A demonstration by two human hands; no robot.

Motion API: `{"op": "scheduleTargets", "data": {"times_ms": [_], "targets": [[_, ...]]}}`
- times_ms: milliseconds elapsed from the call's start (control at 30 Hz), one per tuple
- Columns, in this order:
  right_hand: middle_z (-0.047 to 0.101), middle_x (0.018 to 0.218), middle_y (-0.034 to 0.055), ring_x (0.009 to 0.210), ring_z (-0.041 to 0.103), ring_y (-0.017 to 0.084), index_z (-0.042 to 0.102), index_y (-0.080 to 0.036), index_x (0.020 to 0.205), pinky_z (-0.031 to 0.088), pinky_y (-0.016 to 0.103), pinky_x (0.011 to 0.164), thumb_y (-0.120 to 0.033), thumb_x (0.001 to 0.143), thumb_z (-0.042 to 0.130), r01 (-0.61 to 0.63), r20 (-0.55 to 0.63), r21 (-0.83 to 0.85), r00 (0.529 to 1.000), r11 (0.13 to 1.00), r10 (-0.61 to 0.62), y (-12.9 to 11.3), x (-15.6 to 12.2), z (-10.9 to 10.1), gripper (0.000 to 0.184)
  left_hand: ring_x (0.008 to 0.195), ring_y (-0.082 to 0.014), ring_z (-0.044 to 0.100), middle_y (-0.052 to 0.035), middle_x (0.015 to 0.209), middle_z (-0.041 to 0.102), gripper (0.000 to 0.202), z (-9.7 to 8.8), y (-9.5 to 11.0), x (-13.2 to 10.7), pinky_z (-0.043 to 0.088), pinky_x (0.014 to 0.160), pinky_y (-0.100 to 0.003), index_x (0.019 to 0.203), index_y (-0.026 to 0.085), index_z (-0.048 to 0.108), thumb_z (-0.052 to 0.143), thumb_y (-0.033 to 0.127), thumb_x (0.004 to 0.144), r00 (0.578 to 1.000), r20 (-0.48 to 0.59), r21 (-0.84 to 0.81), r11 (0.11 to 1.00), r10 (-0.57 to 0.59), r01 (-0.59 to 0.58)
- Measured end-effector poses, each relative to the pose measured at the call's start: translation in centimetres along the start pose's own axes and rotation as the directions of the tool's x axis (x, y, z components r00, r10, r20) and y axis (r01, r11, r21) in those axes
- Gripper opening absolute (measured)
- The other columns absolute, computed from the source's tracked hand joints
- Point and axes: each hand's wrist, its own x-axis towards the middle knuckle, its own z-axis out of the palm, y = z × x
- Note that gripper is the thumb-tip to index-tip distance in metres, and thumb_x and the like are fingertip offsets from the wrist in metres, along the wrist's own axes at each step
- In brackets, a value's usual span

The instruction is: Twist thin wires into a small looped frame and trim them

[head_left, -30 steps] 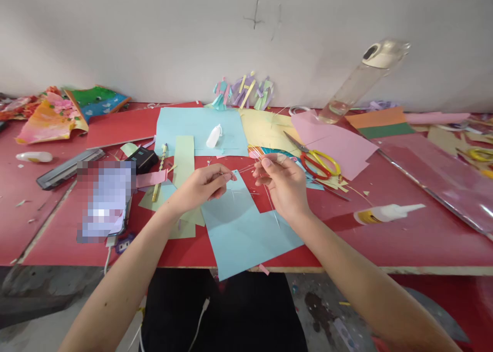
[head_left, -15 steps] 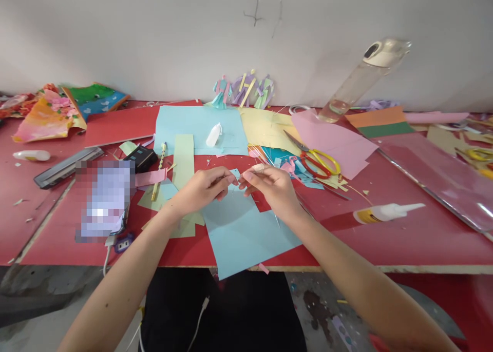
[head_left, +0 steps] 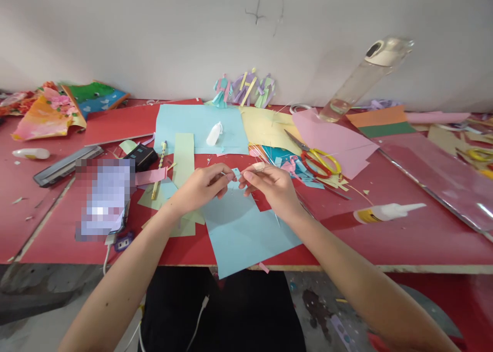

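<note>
My left hand [head_left: 202,186] and my right hand [head_left: 269,183] meet above a light blue paper sheet [head_left: 242,229] that lies at the red table's front edge. Both hands are pinched, fingertips almost touching. Between them they hold a small light blue paper piece [head_left: 235,175] and a thin wire or thread that I can barely make out. Yellow and red scissors [head_left: 318,159] lie just beyond my right hand on scraps of paper.
A phone [head_left: 103,198] lies left of my hands beside a pencil [head_left: 159,170] and green strips. Glue bottles [head_left: 385,212] [head_left: 213,135] lie right and behind. A clear water bottle [head_left: 364,77] leans on the wall. Coloured sheets and paper figures [head_left: 242,90] cover the back.
My right hand came down and left toward my left hand, so the two pinches now nearly touch. The left hand has hardly moved.
</note>
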Motion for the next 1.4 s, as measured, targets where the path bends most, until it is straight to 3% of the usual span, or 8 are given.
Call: {"op": "scheduleTargets", "data": {"times_ms": [333, 600, 1400], "targets": [[0.07, 0.08, 0.0047, 0.069, 0.067, 0.015, 0.069, -0.019, 0.079, 0.057, 0.024, 0.05, -0.044, 0.083, 0.068, 0.012, 0.028, 0.014, 1.0, 1.0, -0.013, 0.21, 0.06, -0.15, 0.025, 0.05, -0.0072, 0.041, 0.0043, 0.058, 0.054, 0.011, 0.14, -0.3, 0.05, 0.034, 0.051, -0.021, 0.086, 0.018, 0.056, 0.046, 0.019, 0.091, 1.0, -0.022, -0.017, 1.0, -0.019, 0.019], [0.07, 0.079, 0.004, 0.07, 0.066, 0.014, 0.07, -0.019, 0.08, 0.057, 0.024, 0.051, -0.041, 0.082, 0.069, -0.009, 0.041, 0.023, 0.999, 1.0, 0.009, 0.41, 0.09, -0.19, 0.021, 0.056, -0.009, 0.048, 0.0034, 0.062, 0.055, 0.01, 0.14, -0.57, 0.09, 0.037, 0.056, -0.023, 0.086, 0.018, 0.056, 0.047, 0.02, 0.089, 0.999, -0.043, -0.005, 1.0, 0.006, -0.007], [0.07, 0.071, 0.0029, 0.063, 0.067, 0.015, 0.068, -0.019, 0.081, 0.057, 0.025, 0.05, -0.045, 0.074, 0.075, -0.059, -0.012, 0.038, 0.998, 0.998, 0.059, 0.58, 0.15, 0.19, 0.029, 0.056, -0.0095, 0.045, 0.0035, 0.062, 0.05, 0.012, 0.31, -0.52, 0.15, 0.037, 0.056, -0.023, 0.084, 0.017, 0.058, 0.046, 0.02, 0.086, 0.997, -0.073, 0.027, 0.999, 0.032, -0.03]]}}
